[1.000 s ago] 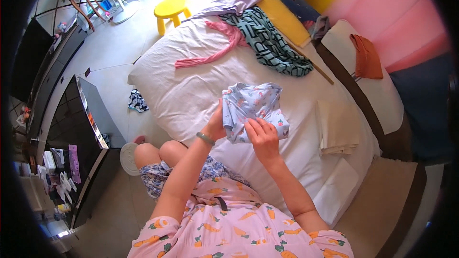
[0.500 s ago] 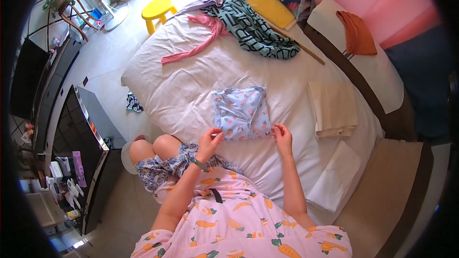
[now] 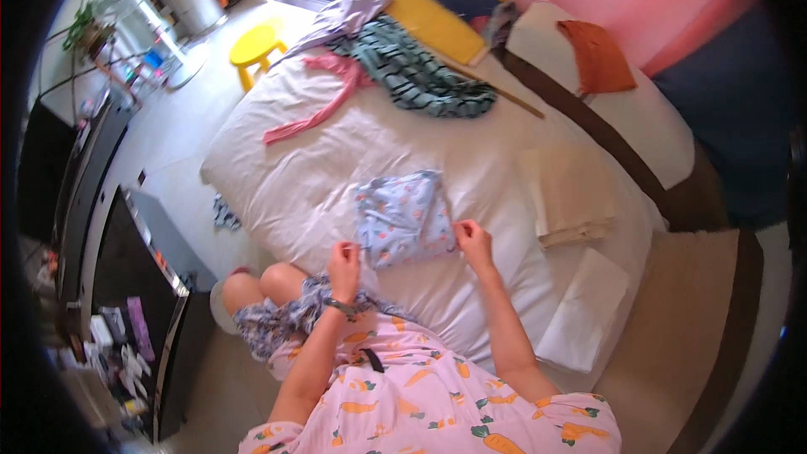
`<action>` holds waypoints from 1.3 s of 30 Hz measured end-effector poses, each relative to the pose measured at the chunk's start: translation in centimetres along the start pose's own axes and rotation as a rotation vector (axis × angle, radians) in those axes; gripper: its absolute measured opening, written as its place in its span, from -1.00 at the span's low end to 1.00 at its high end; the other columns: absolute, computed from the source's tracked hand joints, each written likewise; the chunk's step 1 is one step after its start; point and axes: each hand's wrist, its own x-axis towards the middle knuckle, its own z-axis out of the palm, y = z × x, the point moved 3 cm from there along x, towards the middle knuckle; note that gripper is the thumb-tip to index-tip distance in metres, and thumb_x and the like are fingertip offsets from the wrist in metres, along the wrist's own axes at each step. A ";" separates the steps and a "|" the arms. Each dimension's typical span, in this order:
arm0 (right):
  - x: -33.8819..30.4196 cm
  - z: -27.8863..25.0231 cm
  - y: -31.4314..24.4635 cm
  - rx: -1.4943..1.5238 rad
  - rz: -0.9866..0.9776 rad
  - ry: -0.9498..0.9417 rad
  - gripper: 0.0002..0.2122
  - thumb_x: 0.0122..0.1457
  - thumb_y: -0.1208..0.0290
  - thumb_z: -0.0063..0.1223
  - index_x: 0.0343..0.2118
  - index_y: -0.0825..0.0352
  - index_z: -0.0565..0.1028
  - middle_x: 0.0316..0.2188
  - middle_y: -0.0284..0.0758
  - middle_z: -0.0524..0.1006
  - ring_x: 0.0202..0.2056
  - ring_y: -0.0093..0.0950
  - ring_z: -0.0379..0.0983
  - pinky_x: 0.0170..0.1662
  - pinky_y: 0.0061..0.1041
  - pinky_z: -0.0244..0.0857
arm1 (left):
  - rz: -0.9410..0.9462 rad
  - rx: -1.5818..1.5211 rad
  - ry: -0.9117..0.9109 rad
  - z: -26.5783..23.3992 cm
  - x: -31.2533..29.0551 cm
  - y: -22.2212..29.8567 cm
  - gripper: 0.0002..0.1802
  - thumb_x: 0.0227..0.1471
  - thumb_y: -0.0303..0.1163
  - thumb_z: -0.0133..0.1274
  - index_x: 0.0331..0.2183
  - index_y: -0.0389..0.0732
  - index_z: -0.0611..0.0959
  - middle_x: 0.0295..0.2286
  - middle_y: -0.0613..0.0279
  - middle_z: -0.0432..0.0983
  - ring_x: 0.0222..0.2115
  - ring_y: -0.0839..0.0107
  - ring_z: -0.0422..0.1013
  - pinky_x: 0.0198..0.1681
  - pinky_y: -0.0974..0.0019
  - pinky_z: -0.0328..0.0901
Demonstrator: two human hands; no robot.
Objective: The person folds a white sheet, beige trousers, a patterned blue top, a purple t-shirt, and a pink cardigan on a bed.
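A folded light-blue garment with a small floral print [image 3: 402, 214] lies flat on the white bed sheet in front of me. My left hand [image 3: 343, 271] is beside its near left corner, with curled fingers. Blur hides whether cloth is between them. At the right edge of the garment, my right hand [image 3: 474, 244] has thumb and fingers pinched together on the cloth. A dark band circles my left wrist.
Folded beige cloth [image 3: 567, 197] and folded white cloth [image 3: 582, 311] lie to the right. Farther off are a green-black patterned cloth [image 3: 420, 76], a pink strip of cloth [image 3: 315, 118] and a wooden stick [image 3: 517, 101]. A yellow stool [image 3: 256, 44] stands beyond the bed.
The whole view has shifted, with the bed now lower and further left in it. Relative to the garment, my right hand has moved up its right edge; my left hand is slightly further out.
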 end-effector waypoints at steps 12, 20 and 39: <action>3.6 5.3 -3.3 0.582 0.182 -0.211 -0.65 0.17 0.15 0.08 -0.17 0.37 0.46 -0.39 -0.40 0.53 -0.35 -0.61 0.43 -0.30 -0.62 0.32 | -0.530 -0.460 -0.496 3.6 6.1 0.3 -0.61 0.03 -0.11 0.15 -0.27 -0.24 0.55 -0.43 0.32 0.52 -0.48 0.48 0.47 -0.49 0.38 0.37; 4.2 -2.7 4.4 1.722 0.358 0.557 -0.52 0.17 0.04 0.04 0.01 0.28 0.30 -0.05 -0.38 0.42 -0.02 -0.45 0.37 0.06 -0.38 0.21 | -0.500 -0.609 -0.462 3.9 6.5 -2.3 -0.68 0.05 -0.28 0.15 -0.21 -0.29 0.54 -0.37 0.23 0.54 -0.42 0.41 0.50 -0.36 0.32 0.42; 9.0 -25.4 -1.5 1.456 -0.116 1.177 -0.66 0.10 0.22 0.06 -0.07 0.21 0.39 -0.11 -0.41 0.47 -0.15 -0.53 0.39 -0.24 -0.53 0.25 | -0.500 -0.637 -0.476 4.3 6.4 -2.9 -0.70 0.04 -0.28 0.15 -0.24 -0.28 0.55 -0.39 0.28 0.55 -0.45 0.45 0.49 -0.40 0.36 0.41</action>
